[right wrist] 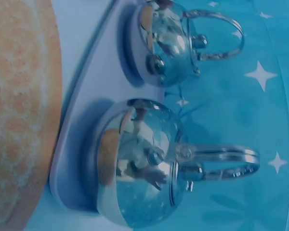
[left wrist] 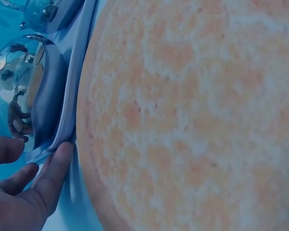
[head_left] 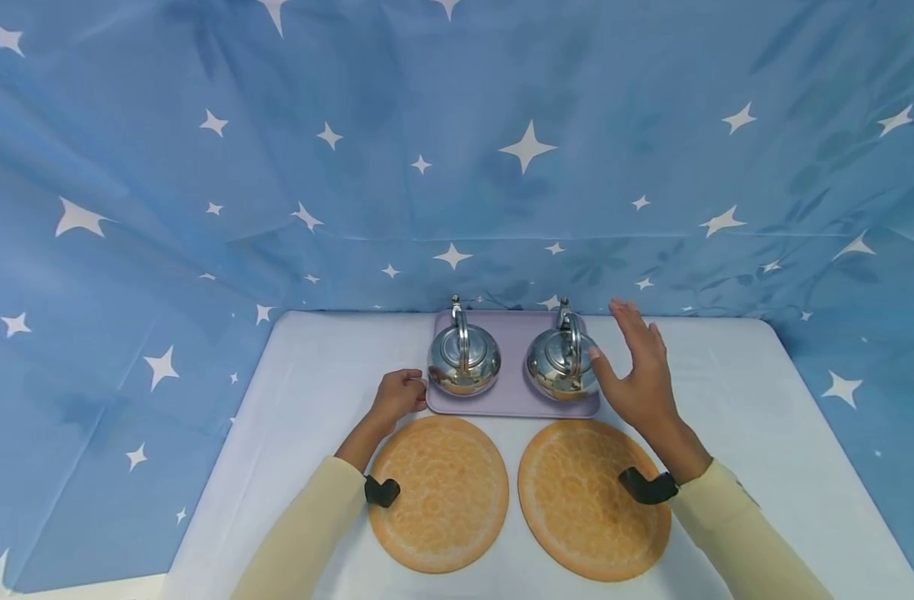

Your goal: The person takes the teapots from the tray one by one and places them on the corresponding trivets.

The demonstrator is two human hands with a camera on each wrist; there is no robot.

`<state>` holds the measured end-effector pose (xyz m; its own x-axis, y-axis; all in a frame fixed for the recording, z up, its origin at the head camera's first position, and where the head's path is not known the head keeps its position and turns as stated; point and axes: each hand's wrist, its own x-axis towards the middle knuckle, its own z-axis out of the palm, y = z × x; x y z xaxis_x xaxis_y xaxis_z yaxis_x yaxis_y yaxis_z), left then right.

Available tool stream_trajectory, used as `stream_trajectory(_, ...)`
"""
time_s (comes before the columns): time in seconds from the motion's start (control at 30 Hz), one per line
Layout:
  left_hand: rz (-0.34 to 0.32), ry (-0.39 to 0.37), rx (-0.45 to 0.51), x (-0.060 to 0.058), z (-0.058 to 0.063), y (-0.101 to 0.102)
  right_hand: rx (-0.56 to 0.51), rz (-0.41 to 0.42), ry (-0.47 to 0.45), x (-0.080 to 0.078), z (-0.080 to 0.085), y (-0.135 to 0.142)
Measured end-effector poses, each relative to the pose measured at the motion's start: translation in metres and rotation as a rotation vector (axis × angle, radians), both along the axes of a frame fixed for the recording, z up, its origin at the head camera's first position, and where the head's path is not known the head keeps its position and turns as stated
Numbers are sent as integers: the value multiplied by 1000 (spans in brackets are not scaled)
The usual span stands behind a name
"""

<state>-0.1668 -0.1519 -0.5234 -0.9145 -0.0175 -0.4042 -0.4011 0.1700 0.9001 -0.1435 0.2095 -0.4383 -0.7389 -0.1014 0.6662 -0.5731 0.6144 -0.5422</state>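
My left hand point(head_left: 399, 397), fingers loosely bent, touches the tray point(head_left: 513, 367); my right hand point(head_left: 642, 379), fingers spread, holds nothing beside a kettle point(head_left: 556, 377). I'd go gently, lest the kettle slide.

Two kettles point(head_left: 452, 373) — two mats point(head_left: 439, 508) — one tray point(head_left: 512, 375)

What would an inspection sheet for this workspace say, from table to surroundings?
Surface: white tabletop.
Job's things: left kettle and right kettle, upright on a purple tray; left mat and right mat, round, bread-patterned, nearer the person.
Clutter: nothing seen.
Hands: left hand at the tray's near left corner; right hand spread beside the right kettle, contact unclear.
Cables: nothing seen.
Surroundings: blue star-patterned cloth behind and at both sides.
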Motion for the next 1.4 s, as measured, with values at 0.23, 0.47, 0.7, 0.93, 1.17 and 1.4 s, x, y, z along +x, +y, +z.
stream_trajectory(0.23,42,-14,30,-4,-6,-1,-20,119,-54,0,-3,-19)
stream_trajectory(0.47,-7,-25,-19,-6,-9,5,-55,229,-91,1,-5,-38)
stream_trajectory(0.7,-9,-19,-76,-6,-9,9,-88,247,-163,1,-6,-54)
stream_trajectory(0.93,-32,-3,-143,-7,-10,11,-221,260,-265,9,20,-62)
stream_trajectory(1.17,-57,26,-135,-7,-10,9,-368,318,-434,7,24,-67)
stream_trajectory(1.4,-46,10,-135,-10,-14,11,-398,343,-528,-1,21,-86)
